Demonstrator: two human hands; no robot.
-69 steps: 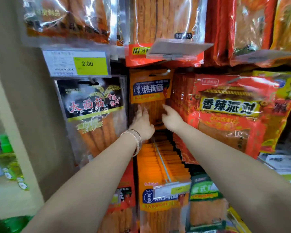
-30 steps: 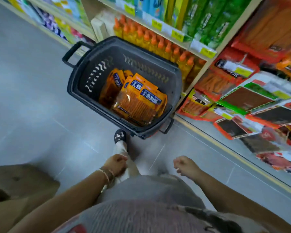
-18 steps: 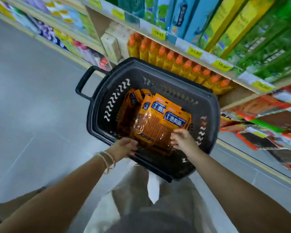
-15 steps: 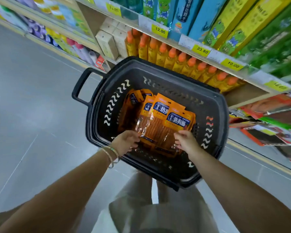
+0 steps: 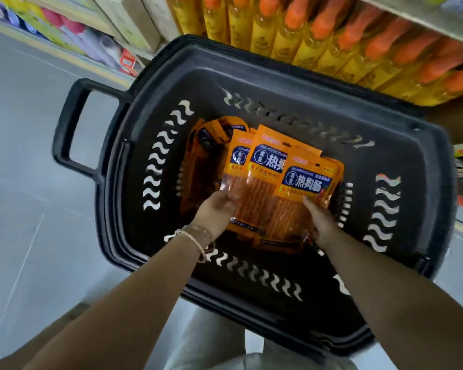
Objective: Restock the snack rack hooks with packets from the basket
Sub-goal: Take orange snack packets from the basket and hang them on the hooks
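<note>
Inside the basket [image 5: 278, 84], our left hand [image 5: 215, 210] and right hand [image 5: 321, 221] pinch the packets [image 5: 267, 188] by lower corners; probably light, floppy, slippery.

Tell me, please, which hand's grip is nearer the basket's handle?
Left. The left grip holds the packets on the side toward the handle; the right grip holds their opposite side, farther from the handle.

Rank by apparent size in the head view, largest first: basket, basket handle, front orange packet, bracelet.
1. basket
2. basket handle and front orange packet: look about alike, unranked
3. bracelet, smallest
</note>
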